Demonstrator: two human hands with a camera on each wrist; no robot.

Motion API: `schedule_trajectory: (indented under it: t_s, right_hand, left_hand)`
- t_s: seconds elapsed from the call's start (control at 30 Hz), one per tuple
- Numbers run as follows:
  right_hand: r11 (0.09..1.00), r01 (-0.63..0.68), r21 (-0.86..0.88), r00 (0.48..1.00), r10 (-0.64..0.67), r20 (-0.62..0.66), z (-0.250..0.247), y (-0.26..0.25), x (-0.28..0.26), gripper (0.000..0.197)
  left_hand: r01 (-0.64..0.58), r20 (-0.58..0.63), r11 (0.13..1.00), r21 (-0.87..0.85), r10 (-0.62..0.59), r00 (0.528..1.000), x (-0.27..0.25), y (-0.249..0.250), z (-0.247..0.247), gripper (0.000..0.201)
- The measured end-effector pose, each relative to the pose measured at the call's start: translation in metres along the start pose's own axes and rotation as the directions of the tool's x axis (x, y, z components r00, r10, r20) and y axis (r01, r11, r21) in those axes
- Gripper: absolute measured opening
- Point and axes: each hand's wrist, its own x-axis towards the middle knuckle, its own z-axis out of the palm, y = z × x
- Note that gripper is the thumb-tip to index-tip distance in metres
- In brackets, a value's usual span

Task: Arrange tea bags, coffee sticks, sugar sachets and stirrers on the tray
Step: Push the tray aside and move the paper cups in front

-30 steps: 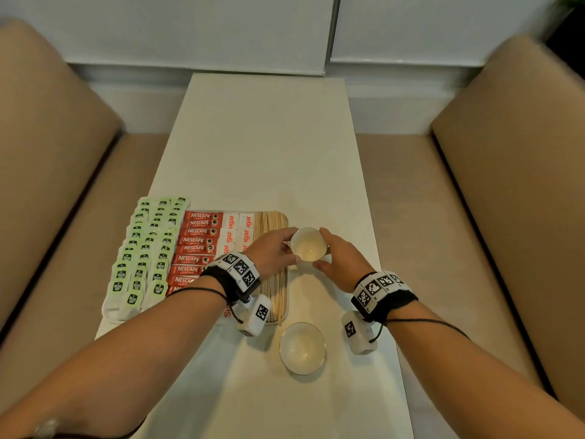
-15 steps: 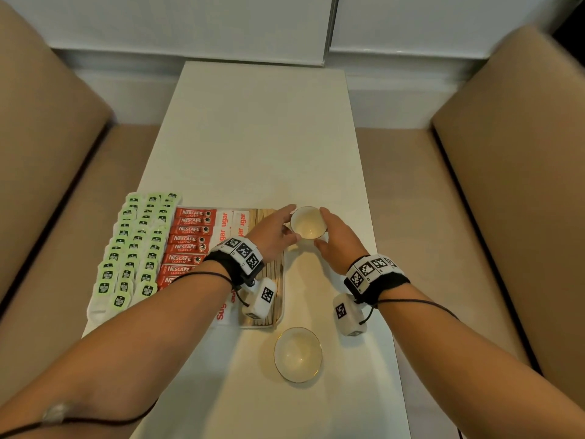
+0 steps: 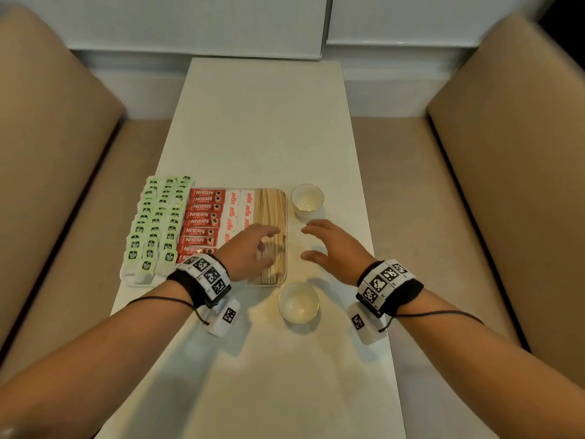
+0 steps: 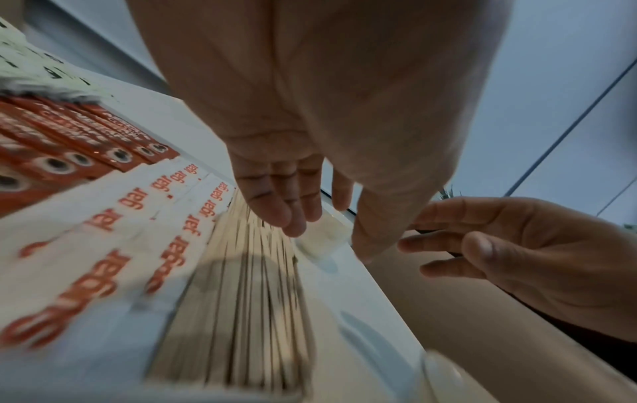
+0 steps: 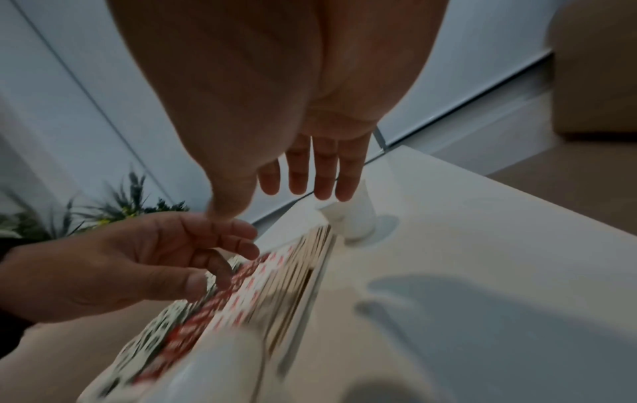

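Observation:
A tray on the white table holds rows of green-tagged tea bags, red coffee sticks, white sugar sachets and wooden stirrers. My left hand hovers over the near end of the stirrers with relaxed fingers and holds nothing. My right hand hovers over the bare table just right of the tray, fingers spread and empty. A small white cup stands upright beyond both hands, beside the tray's far right corner.
A second white cup stands near the tray's near right corner, between my wrists. Beige sofa seats flank the table on both sides. A white wall panel runs along the far end.
Both hands carried the small cup away from me, set it down by the tray's far right corner, let go and drew back toward me.

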Motion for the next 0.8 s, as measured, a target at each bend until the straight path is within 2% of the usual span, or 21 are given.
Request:
schedule_trajectory:
  t_s: [0.13, 0.3, 0.37, 0.53, 0.7, 0.8]
  right_hand:
    - [1.000, -0.005, 0.011, 0.991, 0.003, 0.131, 0.020, 0.000, -0.044, 0.076]
    - [0.997, -0.079, 0.008, 0.974, 0.075, 0.216, 0.049, 0.001, -0.078, 0.088]
    - [0.994, -0.106, 0.025, 0.972, 0.098, 0.212, 0.058, -0.001, -0.083, 0.083]
    - [0.984, -0.152, 0.090, 0.976, 0.135, 0.172, 0.061, -0.010, -0.082, 0.073]
    - [0.976, -0.138, 0.168, 0.989, 0.126, 0.080, 0.038, -0.010, -0.065, 0.075]
    - [0.972, -0.141, 0.189, 0.990, 0.142, 0.009, 0.022, -0.007, -0.045, 0.075]
  left_hand:
    - [-0.037, 0.112, 0.999, -0.003, 0.037, 0.993, -0.045, -0.005, 0.024, 0.078]
    - [0.068, 0.143, 0.988, -0.142, -0.048, 0.989, -0.074, 0.000, 0.062, 0.089]
    - [0.092, 0.148, 0.979, -0.181, -0.065, 0.987, -0.078, 0.003, 0.072, 0.085]
    - [0.060, 0.087, 0.964, -0.260, -0.038, 0.995, -0.077, 0.017, 0.078, 0.061]
    - [0.013, 0.015, 0.963, -0.270, -0.009, 1.000, -0.056, 0.024, 0.064, 0.064]
    - [0.003, -0.037, 0.942, -0.336, -0.016, 0.999, -0.032, 0.036, 0.048, 0.072]
